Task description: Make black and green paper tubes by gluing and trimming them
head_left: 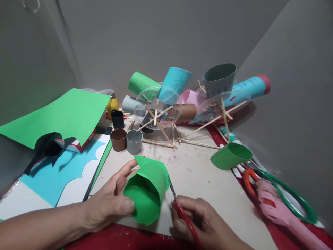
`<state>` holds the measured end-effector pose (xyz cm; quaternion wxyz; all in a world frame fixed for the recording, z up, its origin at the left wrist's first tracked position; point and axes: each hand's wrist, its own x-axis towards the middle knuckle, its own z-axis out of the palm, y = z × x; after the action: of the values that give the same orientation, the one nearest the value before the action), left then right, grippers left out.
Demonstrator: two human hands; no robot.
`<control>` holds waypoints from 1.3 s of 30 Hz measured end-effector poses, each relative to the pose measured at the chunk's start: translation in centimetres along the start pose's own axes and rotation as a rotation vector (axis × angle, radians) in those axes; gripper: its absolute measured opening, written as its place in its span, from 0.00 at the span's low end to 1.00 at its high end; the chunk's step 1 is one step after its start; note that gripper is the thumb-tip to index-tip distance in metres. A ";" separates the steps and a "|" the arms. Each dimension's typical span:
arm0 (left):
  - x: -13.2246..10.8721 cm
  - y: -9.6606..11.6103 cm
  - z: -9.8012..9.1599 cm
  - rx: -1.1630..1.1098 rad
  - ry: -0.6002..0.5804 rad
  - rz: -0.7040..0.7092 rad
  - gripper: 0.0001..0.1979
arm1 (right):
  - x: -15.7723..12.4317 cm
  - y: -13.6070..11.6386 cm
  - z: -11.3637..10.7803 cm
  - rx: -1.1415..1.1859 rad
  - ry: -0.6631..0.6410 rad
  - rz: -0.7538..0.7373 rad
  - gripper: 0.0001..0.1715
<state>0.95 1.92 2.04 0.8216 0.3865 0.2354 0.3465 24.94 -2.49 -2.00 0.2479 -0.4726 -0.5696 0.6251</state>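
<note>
My left hand (117, 199) is wrapped round a green paper tube (153, 173), thumb at the near rim and fingers behind it. The tube's open end faces me, and a loose pointed flap stands up at its far edge. In my right hand (200, 218) is a small pair of scissors with red handles (186, 217). Their blades point up and away, touching the tube's right edge. How far the blades are apart is hard to make out. Just beyond the tube stand a brown paper ring (118, 140) and a grey paper ring (134, 141).
At the back, wooden stick stands and clear plastic discs (140, 116) sit among several coloured paper tubes. A green sheet (59, 116) and blue and white paper (78, 173) lie left. To the right are a short green tube (230, 156) and large green-handled scissors (291, 198).
</note>
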 end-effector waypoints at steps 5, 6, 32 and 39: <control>-0.2 -0.3 0.3 -0.029 0.004 -0.001 0.50 | 0.1 -0.1 0.0 -0.003 0.014 0.010 0.32; -0.2 -0.2 0.4 -0.029 0.004 0.000 0.49 | 0.1 -0.1 0.0 0.001 0.014 0.011 0.33; 0.0 0.1 0.4 -0.041 -0.077 0.011 0.43 | -0.1 -0.4 0.0 0.012 0.080 -0.040 0.35; 0.1 0.1 0.5 -0.022 -0.068 0.010 0.43 | -0.2 -0.7 0.0 0.030 0.101 -0.035 0.35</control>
<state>1.32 1.81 2.41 0.8316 0.3903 0.2017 0.3398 24.82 -2.51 -1.28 0.2941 -0.4897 -0.5553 0.6045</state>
